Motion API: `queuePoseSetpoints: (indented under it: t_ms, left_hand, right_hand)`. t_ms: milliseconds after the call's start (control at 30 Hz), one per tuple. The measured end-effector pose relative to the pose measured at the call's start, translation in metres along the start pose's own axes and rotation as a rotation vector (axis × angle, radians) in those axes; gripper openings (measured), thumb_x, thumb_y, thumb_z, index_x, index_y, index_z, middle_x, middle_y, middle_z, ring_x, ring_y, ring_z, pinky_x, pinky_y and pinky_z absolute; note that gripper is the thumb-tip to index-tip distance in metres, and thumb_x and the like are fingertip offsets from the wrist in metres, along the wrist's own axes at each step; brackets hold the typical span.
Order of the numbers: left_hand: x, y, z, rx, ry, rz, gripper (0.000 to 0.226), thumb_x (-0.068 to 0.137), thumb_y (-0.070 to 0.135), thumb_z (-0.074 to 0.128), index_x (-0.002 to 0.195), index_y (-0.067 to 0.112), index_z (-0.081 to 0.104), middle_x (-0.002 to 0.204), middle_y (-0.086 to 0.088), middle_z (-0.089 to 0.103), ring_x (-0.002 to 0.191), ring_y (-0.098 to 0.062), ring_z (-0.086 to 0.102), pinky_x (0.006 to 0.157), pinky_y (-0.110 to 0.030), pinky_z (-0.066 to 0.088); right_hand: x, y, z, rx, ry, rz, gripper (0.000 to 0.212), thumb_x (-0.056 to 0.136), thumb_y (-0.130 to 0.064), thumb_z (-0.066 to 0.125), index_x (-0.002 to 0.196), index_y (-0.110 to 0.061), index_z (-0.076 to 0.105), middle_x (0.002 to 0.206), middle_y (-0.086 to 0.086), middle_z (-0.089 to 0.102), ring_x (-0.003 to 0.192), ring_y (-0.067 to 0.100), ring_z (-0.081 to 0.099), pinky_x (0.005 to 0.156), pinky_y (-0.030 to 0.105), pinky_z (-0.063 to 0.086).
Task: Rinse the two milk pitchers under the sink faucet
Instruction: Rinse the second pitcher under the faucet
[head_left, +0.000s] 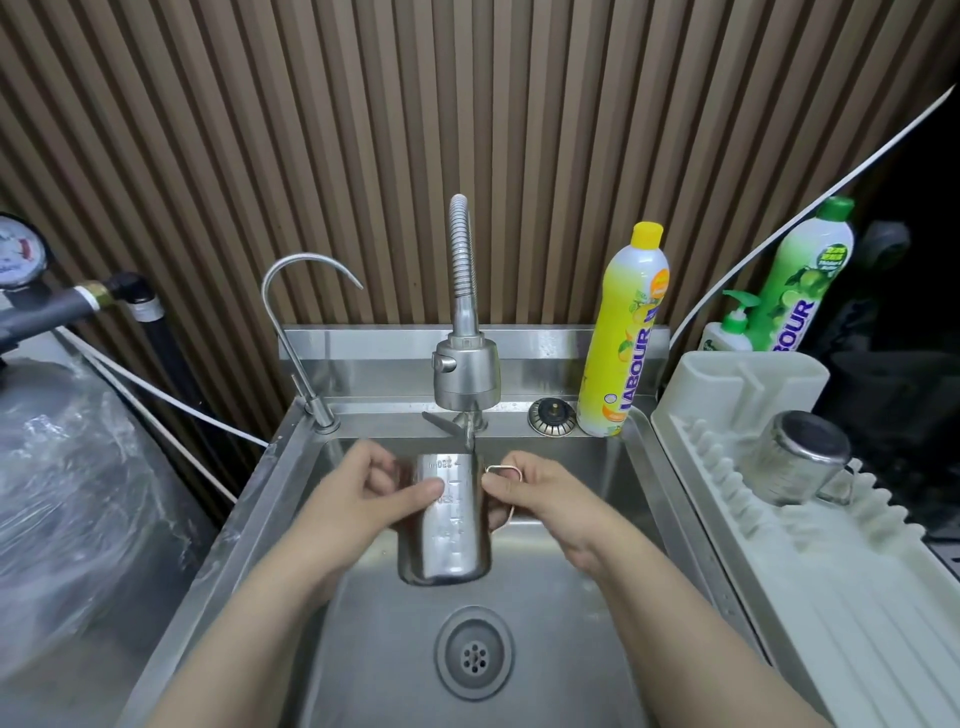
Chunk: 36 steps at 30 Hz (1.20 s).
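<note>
Between our two hands, over the sink (270, 519), we hold one pitcher (445, 525) under the faucet (466, 374). Our left hand (363, 499) clasps its body; our right hand (540, 499) pinches its handle. The second pitcher (800, 460) stands inverted on the drying rack (831, 597), well right of our grip.

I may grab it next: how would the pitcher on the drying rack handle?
The steel pitcher is probably rigid and light. It rests inverted across the rack ridges, so a nudge might rock it. It may be wet and slippery.
</note>
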<state>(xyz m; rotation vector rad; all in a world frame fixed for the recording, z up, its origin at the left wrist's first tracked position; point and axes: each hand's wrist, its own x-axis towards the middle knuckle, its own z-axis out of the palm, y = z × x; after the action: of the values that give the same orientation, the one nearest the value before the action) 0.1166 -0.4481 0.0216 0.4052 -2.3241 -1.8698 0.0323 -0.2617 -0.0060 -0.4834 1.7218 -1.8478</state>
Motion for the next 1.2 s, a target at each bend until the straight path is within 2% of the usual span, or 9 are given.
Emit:
queuePoseSetpoints:
  t_ms: [133,300,467,567,667,833,1033,1100,1200]
  left_hand:
    - [-0.012,-0.019,0.023,-0.205,-0.120,-0.237,0.032,0.074,0.022,0.074,0.094,0.010,0.051,0.081,-0.005,0.060,0.069,-0.012,0.063,0.077,-0.036,0.051]
    - [-0.009,-0.026,0.045,-0.280,-0.183,-0.176,0.041,0.063,0.018,0.078,0.095,0.016,0.052,0.098,-0.001,0.063,0.091,-0.011,0.063,0.088,-0.039,0.051]
    - [0.013,-0.017,0.033,-0.216,-0.071,0.090,0.048,0.069,-0.005,0.075,0.099,0.027,0.055,0.108,0.005,0.064,0.109,-0.013,0.058,0.094,-0.028,0.043]
    - [0.021,-0.001,0.009,-0.038,-0.097,0.244,0.054,0.057,0.019,0.082,0.097,0.048,0.061,0.109,0.014,0.068,0.111,-0.002,0.058,0.100,-0.027,0.039]
    - [0.023,0.012,-0.005,0.144,-0.068,0.282,0.050,0.047,0.046,0.078,0.092,0.057,0.060,0.107,0.014,0.064,0.098,0.004,0.060,0.091,-0.019,0.042]
    - [0.012,0.001,-0.001,0.030,0.021,0.094,0.051,0.040,0.051,0.079,0.083,0.028,0.063,0.069,0.008,0.058,0.065,-0.011,0.052,0.066,-0.026,0.043]
    - [-0.004,-0.035,0.028,-0.324,-0.173,-0.231,0.047,0.060,0.026,0.084,0.095,0.012,0.056,0.088,-0.006,0.061,0.081,-0.013,0.065,0.082,-0.042,0.055]
    - [-0.004,-0.040,0.038,-0.403,-0.196,-0.216,0.047,0.060,0.020,0.080,0.099,0.012,0.055,0.097,-0.006,0.061,0.089,-0.015,0.065,0.083,-0.040,0.057]
    - [0.006,-0.034,0.045,-0.401,-0.165,-0.098,0.047,0.059,0.009,0.077,0.099,0.016,0.053,0.100,-0.003,0.062,0.091,-0.014,0.064,0.083,-0.033,0.054]
  right_hand:
    - [-0.004,-0.030,-0.014,-0.245,0.052,0.082,0.037,0.076,-0.009,0.073,0.061,-0.016,0.040,0.047,-0.005,0.056,0.045,0.015,0.054,0.053,0.028,0.049]
    - [-0.019,-0.054,-0.018,-0.973,0.228,-0.048,0.044,0.068,-0.031,0.079,0.060,-0.020,0.037,0.057,-0.006,0.047,0.058,0.016,0.043,0.055,0.030,0.032]
    - [-0.017,-0.010,-0.012,-0.420,0.297,-0.160,0.020,0.072,-0.022,0.074,0.085,-0.028,0.060,0.107,-0.004,0.069,0.095,0.022,0.062,0.090,0.039,0.051]
    - [-0.012,0.009,0.008,0.008,0.249,-0.212,0.020,0.076,-0.008,0.067,0.079,-0.017,0.049,0.083,-0.013,0.066,0.074,0.001,0.058,0.075,0.017,0.048]
    - [-0.006,0.017,0.021,0.165,0.203,-0.171,0.028,0.075,-0.014,0.063,0.074,-0.018,0.035,0.064,-0.012,0.050,0.065,0.002,0.048,0.068,0.021,0.035]
    - [-0.003,0.007,0.009,0.098,0.117,-0.074,0.033,0.081,-0.012,0.067,0.067,-0.017,0.038,0.063,0.007,0.057,0.055,0.016,0.058,0.065,0.028,0.047]
    - [-0.003,-0.035,-0.012,-0.567,0.190,0.061,0.043,0.064,-0.031,0.081,0.058,-0.021,0.040,0.058,-0.001,0.053,0.057,0.020,0.050,0.062,0.033,0.045]
    - [-0.009,-0.048,-0.012,-0.950,0.244,0.020,0.043,0.066,-0.037,0.078,0.061,-0.021,0.038,0.060,-0.005,0.049,0.062,0.019,0.046,0.058,0.031,0.036]
    - [-0.017,-0.043,-0.010,-0.941,0.327,-0.064,0.034,0.069,-0.029,0.077,0.068,-0.016,0.046,0.067,-0.007,0.053,0.068,0.019,0.047,0.059,0.031,0.036]
